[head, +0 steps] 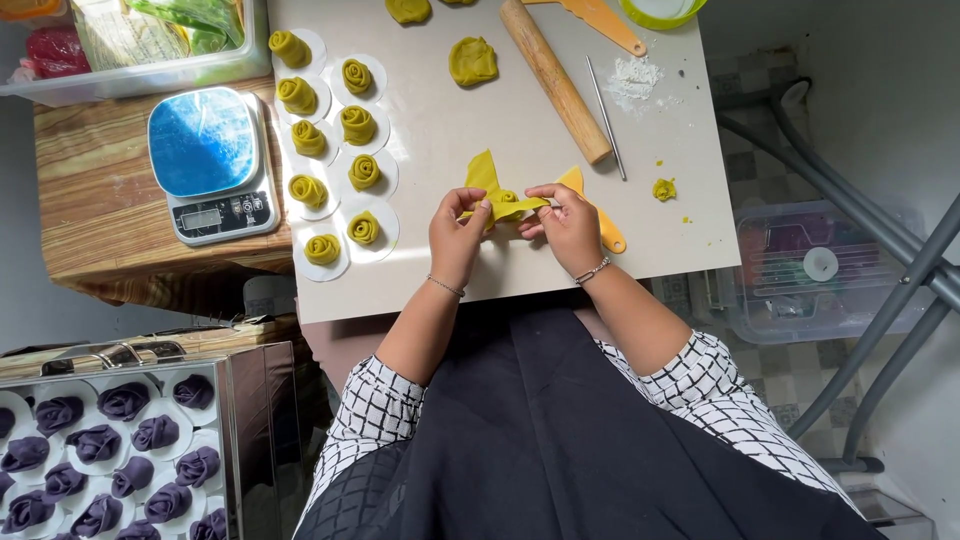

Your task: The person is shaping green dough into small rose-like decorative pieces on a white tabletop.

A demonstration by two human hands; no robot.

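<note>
Centre of the frame: the left hand [458, 232] and right hand [566, 222] both pinch a thin sheet of yellow-green dough [497, 196], partly rolled, just above the pale work board [450, 140]. An orange plastic scraper [600, 224] lies beneath the right hand, apparently untouched. Left of the hands, finished yellow-green dough roses on white paper rounds [330, 150] stand in two columns. A wooden rolling pin [555, 80] and a thin metal rod [605, 117] lie at upper centre. A blue-topped kitchen scale [210, 160] sits at upper left; purple dough roses on a steel tray [110, 440] fill the lower left.
</note>
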